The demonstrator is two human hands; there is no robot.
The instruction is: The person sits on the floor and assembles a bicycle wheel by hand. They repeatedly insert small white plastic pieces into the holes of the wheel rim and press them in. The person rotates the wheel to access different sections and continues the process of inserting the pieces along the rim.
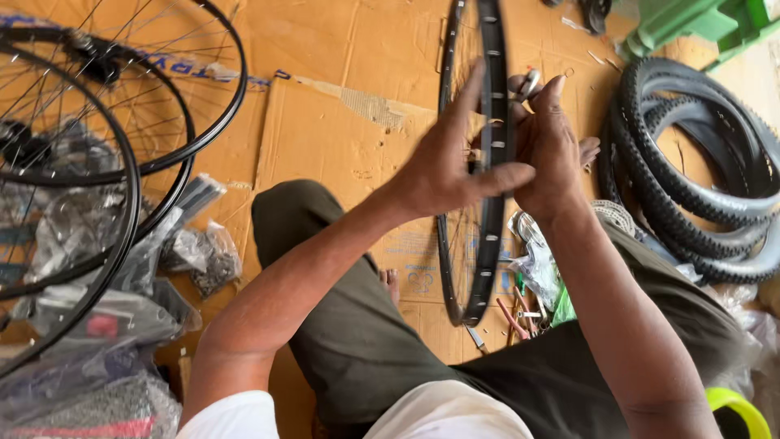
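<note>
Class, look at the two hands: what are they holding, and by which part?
Both the left hand and right hand grip a black bicycle rim by its upper arc.

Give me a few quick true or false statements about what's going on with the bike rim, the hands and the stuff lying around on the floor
1. Both hands, left hand and right hand, are on a black bicycle rim. True.
2. The rim lies flat on the floor. False: it stands upright on edge between the knees.
3. Knobbly black tyres are piled at the person's right. True.
4. The spoked wheels are at the person's right. False: they lie at the left.
5. The floor is covered with brown cardboard. True.
</note>
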